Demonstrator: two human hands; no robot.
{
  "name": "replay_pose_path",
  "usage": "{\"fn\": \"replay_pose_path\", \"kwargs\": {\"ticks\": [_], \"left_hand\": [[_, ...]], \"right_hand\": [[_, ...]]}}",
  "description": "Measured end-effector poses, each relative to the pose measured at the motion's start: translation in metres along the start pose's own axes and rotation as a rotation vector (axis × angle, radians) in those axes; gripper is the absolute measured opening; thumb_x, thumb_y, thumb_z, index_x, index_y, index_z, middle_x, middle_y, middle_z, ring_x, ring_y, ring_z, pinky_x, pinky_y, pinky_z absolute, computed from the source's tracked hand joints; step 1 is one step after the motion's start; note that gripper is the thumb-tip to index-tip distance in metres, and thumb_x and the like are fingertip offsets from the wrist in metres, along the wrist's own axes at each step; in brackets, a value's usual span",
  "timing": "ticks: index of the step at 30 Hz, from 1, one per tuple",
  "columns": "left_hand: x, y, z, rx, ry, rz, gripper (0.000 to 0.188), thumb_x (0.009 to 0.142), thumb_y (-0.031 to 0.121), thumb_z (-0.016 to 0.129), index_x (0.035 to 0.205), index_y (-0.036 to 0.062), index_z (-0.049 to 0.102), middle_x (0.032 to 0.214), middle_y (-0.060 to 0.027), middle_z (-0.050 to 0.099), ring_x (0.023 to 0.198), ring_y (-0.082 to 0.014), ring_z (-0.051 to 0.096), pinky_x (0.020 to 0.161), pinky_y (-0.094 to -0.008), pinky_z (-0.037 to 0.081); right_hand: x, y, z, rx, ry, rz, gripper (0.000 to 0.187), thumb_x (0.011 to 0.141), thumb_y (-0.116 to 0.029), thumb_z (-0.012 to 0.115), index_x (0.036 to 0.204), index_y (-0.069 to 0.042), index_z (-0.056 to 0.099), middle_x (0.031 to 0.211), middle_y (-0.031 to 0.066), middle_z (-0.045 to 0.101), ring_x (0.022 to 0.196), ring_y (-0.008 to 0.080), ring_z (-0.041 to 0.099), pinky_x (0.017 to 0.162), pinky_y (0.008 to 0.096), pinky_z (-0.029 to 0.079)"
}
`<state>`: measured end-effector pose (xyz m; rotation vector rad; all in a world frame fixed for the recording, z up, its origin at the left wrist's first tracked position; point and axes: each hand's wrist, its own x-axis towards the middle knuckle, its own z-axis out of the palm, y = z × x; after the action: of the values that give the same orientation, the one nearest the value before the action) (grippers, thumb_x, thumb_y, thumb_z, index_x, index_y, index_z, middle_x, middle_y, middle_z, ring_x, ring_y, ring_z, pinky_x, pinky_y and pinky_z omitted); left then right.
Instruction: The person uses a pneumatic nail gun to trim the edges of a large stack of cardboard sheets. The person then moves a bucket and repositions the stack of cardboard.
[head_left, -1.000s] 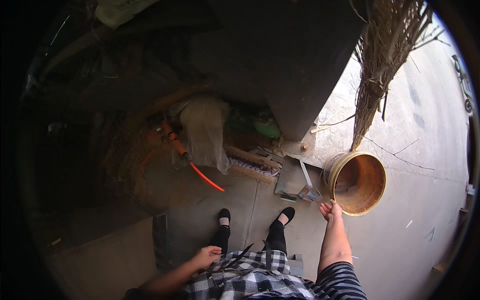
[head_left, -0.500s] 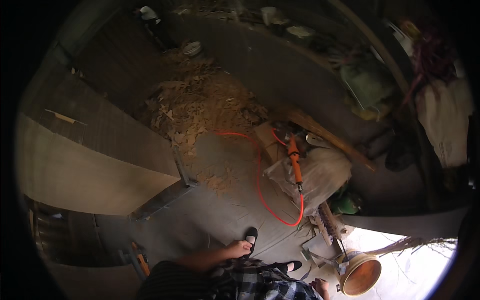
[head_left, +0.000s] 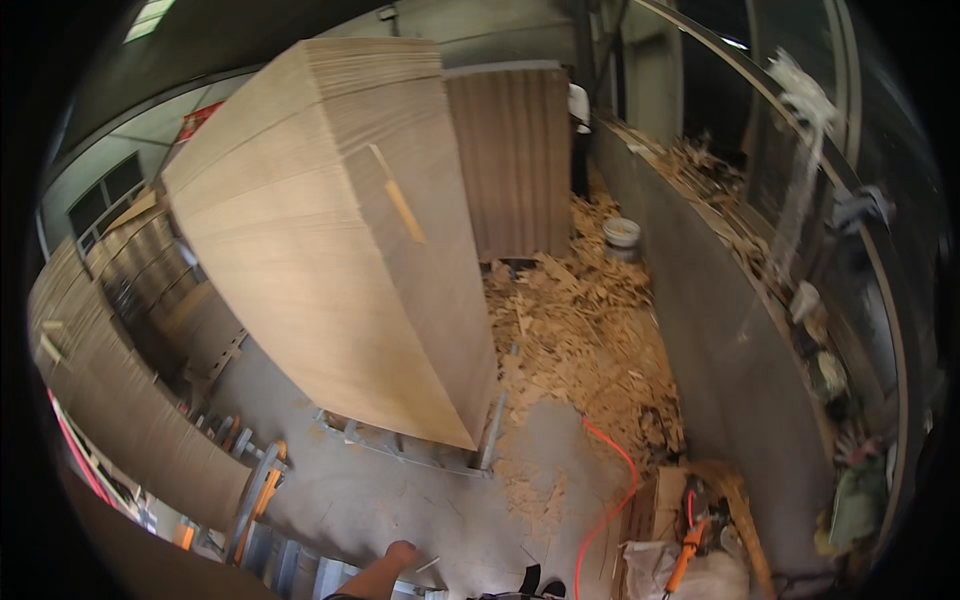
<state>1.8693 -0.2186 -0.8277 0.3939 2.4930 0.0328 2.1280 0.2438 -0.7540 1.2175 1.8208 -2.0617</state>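
Note:
My left hand [head_left: 402, 553] shows at the lower edge, its fingers curled into a loose fist above the grey floor, with nothing visible in it. Just right of it is a short pale strip [head_left: 428, 565]; it appears apart from the fingers. My right hand is out of view. Ahead stands a tall stack of pale wooden sheets [head_left: 330, 250] on a metal base. At the lower right, an orange air tool [head_left: 685, 558] lies on clear plastic wrapping [head_left: 650, 572], and a red hose [head_left: 605, 525] curves over the floor beside it.
Wood scraps [head_left: 585, 330] cover the floor right of the stack, with a white bucket [head_left: 621, 235] among them. Behind are brown sheets [head_left: 515, 160] and a person [head_left: 578, 110]. A low wall [head_left: 720, 290] runs along the right. More stacked sheets [head_left: 130, 420] and a metal frame [head_left: 255, 510] stand left.
The view has swung up and to the left, bringing the whole sheet stack into sight. My left hand now sits lower in the picture, and my right hand has left the view.

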Motion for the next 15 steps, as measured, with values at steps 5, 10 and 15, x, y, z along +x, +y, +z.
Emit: {"fn": "replay_pose_path", "kwargs": {"ticks": [5, 10, 15], "left_hand": [[-0.037, 0.031, 0.003, -0.264, -0.172, -0.175, 0.032, 0.076, 0.036, 0.054, 0.085, 0.0079, 0.068, 0.088, -0.0074, 0.066, 0.083, -0.0251, 0.062, 0.072, -0.0366, 0.049], [-0.042, 0.058, -0.006, -0.339, 0.234, -0.082, 0.045, 0.075, 0.041, 0.05, 0.098, 0.0059, 0.064, 0.099, -0.0173, 0.062, 0.094, -0.0339, 0.059, 0.083, -0.0407, 0.046], [-0.026, 0.119, -0.139, -0.785, 0.637, -0.043, 0.045, 0.072, 0.035, 0.057, 0.106, 0.005, 0.059, 0.097, -0.017, 0.062, 0.092, -0.0333, 0.059, 0.081, -0.0414, 0.046]], "right_hand": [[0.036, -0.082, 0.009, -0.216, -0.141, -0.167, 0.027, 0.081, -0.012, 0.058, 0.106, -0.002, 0.056, 0.081, 0.0097, 0.062, 0.07, 0.0213, 0.06, 0.057, 0.0338, 0.049], [0.077, -0.115, 0.038, -0.468, -0.353, -0.244, 0.03, 0.08, -0.013, 0.06, 0.108, -0.004, 0.056, 0.082, 0.0086, 0.062, 0.069, 0.0195, 0.06, 0.056, 0.033, 0.049], [0.115, -0.138, 0.027, -0.614, -0.392, -0.406, 0.032, 0.079, -0.013, 0.061, 0.11, -0.005, 0.056, 0.082, 0.0075, 0.063, 0.069, 0.0177, 0.059, 0.055, 0.0321, 0.049]]}}
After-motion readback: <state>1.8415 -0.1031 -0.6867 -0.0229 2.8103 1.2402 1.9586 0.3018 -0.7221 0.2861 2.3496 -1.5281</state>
